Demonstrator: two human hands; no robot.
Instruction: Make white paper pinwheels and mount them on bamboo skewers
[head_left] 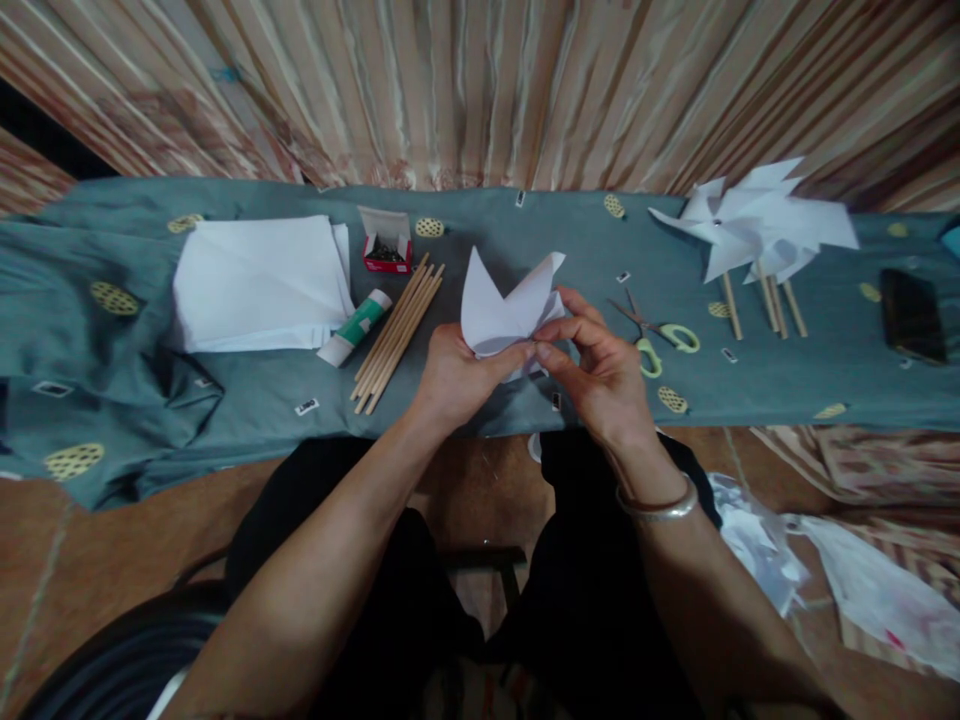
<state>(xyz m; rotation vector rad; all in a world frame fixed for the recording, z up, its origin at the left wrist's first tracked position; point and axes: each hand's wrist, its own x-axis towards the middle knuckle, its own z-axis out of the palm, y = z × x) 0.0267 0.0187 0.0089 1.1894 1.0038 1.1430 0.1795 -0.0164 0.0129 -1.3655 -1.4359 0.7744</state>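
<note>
A white paper pinwheel (pixel 501 312), with its points curled inward, is held over the near middle of the table. My left hand (pixel 463 375) is closed on its left side, the thumb pressing near the centre. My right hand (pixel 600 370) pinches the paper at the centre with thumb and fingertips; whether a small pin sits between them is hidden. Green-handled scissors (pixel 654 335) lie with blades apart just right of my right hand. Several wooden sticks (pixel 397 335) lie bundled left of my left hand.
Beside the sticks are a green-and-white glue stick (pixel 355 327) and an open red box of small metal pins (pixel 387 245). A stack of white paper (pixel 259 285) lies at left. Finished pinwheels on sticks (pixel 761 225) and a dark phone (pixel 912 314) lie at right. Plastic bags (pixel 757 540) are on the floor.
</note>
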